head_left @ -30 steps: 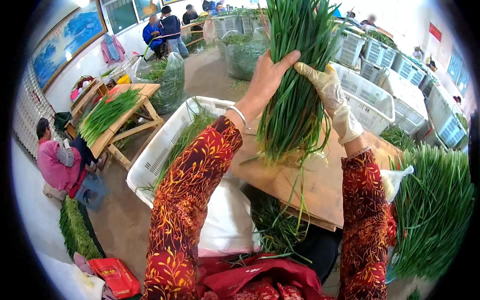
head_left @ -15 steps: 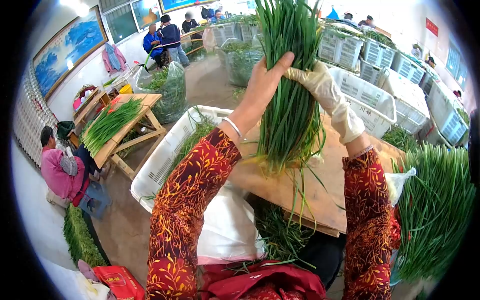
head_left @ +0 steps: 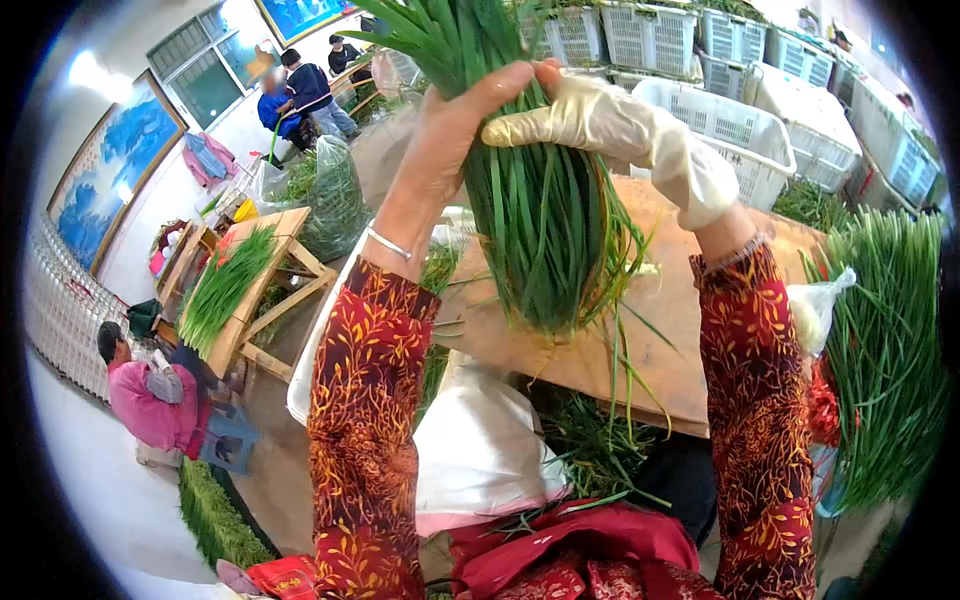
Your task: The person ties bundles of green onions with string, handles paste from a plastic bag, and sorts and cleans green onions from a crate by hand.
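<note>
Upright in front of me hangs a thick bunch of garlic chives (head_left: 535, 235), its lower ends above the wooden board (head_left: 670, 330). My bare left hand (head_left: 455, 135), with a silver bangle at the wrist, is wrapped round the bunch from the left. From the right, my right hand (head_left: 620, 135) in a pale thin glove also closes round it, its thumb lying across the front. Some fingers of both hands are hidden behind the leaves. A few yellowed leaves (head_left: 622, 375) dangle from the bunch's lower right side. The bunch's top runs out of view.
A large heap of chives (head_left: 885, 370) stands at the right, beside a white plastic bag (head_left: 818, 312). White crates (head_left: 715, 125) line the back. Loose trimmings (head_left: 595, 440) lie below the board. A seated person (head_left: 155, 395) is at the left near a wooden bench (head_left: 250, 290).
Both hands and the bunch have shifted left and up in view. The right thumb now reaches farther across the bunch. The camera view has turned somewhat.
</note>
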